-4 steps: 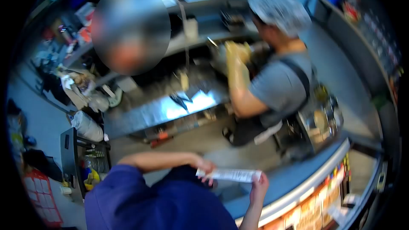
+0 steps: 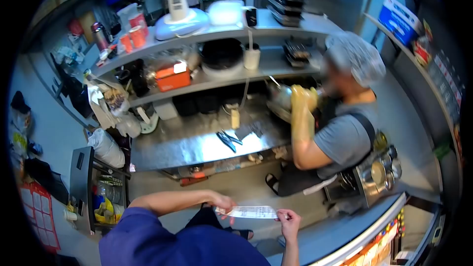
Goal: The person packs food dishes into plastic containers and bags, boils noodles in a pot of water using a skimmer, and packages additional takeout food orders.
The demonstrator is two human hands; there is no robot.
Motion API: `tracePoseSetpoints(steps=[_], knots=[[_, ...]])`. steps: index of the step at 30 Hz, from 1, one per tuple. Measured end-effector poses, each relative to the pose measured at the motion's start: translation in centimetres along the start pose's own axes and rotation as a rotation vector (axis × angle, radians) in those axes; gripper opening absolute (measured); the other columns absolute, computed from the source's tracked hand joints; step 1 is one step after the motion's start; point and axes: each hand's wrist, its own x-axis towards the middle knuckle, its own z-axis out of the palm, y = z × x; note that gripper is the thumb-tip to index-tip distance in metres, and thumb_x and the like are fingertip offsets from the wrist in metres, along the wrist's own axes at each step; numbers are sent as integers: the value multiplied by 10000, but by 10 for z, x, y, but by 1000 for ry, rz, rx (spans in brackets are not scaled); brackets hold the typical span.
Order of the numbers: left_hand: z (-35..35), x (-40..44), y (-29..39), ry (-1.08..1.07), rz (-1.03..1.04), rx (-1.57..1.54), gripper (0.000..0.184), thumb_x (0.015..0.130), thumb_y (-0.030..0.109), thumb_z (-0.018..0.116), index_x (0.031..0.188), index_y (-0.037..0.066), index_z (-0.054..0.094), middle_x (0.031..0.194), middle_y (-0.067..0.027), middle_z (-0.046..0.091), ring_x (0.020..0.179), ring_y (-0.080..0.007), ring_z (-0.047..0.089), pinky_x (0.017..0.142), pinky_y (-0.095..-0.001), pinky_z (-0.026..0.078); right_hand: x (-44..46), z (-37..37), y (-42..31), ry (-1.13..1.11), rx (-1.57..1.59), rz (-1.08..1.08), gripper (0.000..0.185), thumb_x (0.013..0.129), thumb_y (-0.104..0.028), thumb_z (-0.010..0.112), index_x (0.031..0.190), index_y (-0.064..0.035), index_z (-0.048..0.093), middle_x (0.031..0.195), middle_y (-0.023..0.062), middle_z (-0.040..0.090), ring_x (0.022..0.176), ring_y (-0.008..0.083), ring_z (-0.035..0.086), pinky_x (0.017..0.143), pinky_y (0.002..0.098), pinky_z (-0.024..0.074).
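A long white printed paper slip, like a receipt (image 2: 252,212), stretches nearly level between my two hands. My left hand (image 2: 224,204) closes on its left end, fingers curled around the edge. At the other end, my right hand (image 2: 289,222) pinches the slip between thumb and fingers. The print faces up but is too small to read. Below the slip my sandalled foot (image 2: 244,234) shows on the floor. Both hands are in front of my blue shirt (image 2: 182,241).
Across the aisle, a co-worker in a hair net (image 2: 355,61) handles a metal bowl (image 2: 281,99) with a yellow-gloved hand (image 2: 303,99). Black-handled shears (image 2: 227,140) lie on the steel counter (image 2: 172,148). A fan (image 2: 181,22) stands on the upper shelf. A lit display case (image 2: 367,251) is at my right.
The view has tilted up and sharpened, so the shelves and fan show clearly. In the picture, my hands and the slip sit farther left and slightly lower. Both hands still hold it.
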Motion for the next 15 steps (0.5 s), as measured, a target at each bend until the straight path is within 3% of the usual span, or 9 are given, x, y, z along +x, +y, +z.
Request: tracePoseSetpoints(steps=[2, 3, 5, 7, 9, 11, 12, 15], knots=[[44, -67, -60, -17, -56, -192, 454, 795, -29, 462, 1246, -9, 513, 1080, -100, 727, 681, -113, 618, 555, -248, 480, -46, 50, -2, -218, -231, 7, 67, 822, 51, 721, 883, 32, 702, 887, 87, 713, 765, 130, 672, 660, 268, 581], [22, -129, -73, 23, -85, -252, 447, 796, -33, 473, 1241, -20, 508, 1097, -109, 721, 701, -120, 612, 584, -257, 493, -28, 112, -7, -239, -178, -22, 67, 822, 51, 721, 883, 32, 702, 887, 87, 713, 765, 130, 672, 660, 268, 581], [13, -133, -127, 40, 4, -382, 465, 791, -34, 484, 1255, -27, 502, 1117, -119, 714, 741, -141, 629, 636, -276, 520, -1, 150, -17, -405, -191, 54, 110, 808, 36, 738, 913, 47, 706, 758, 64, 705, 672, 98, 653, 647, 231, 539], [-10, -187, -155, 88, 65, -411, 495, 790, -32, 483, 1286, -31, 489, 1146, -122, 704, 815, -162, 656, 709, -299, 549, 27, 221, -17, -528, -158, 80, 93, 833, 48, 686, 923, 39, 708, 772, 60, 710, 678, 94, 659, 642, 221, 532], [-48, -219, -206, 20, 217, -528, 602, 798, -41, 456, 1398, -24, 414, 1273, -173, 632, 966, -210, 676, 856, -326, 552, 59, 287, -2, -719, -227, 125, 119, 845, 57, 633, 933, 37, 711, 765, 69, 710, 675, 93, 662, 638, 221, 530], [-60, -254, -215, 9, 337, -650, 635, 821, -10, 493, 1442, -1, 360, 1341, -194, 580, 1034, -223, 660, 928, -347, 530, 66, 351, -6, -773, -505, -26, 188, 822, 45, 596, 960, 13, 719, 727, 53, 690, 628, 93, 637, 606, 228, 503], [-78, -273, -228, -61, 406, -732, 729, 823, 2, 510, 1508, 27, 262, 1372, -201, 550, 1043, -224, 657, 938, -347, 523, 67, 392, -11, -810, -524, -33, 185, 822, 23, 600, 960, 2, 720, 721, 50, 686, 627, 92, 628, 600, 236, 495], [-125, -293, -249, -38, 507, -794, 756, 803, -29, 477, 1519, 29, 242, 1355, -209, 546, 987, -220, 668, 913, -335, 534, 82, 490, -41, -909, -678, -132, 177, 837, -67, 609, 968, -24, 720, 741, 77, 687, 650, 123, 620, 618, 289, 498]])
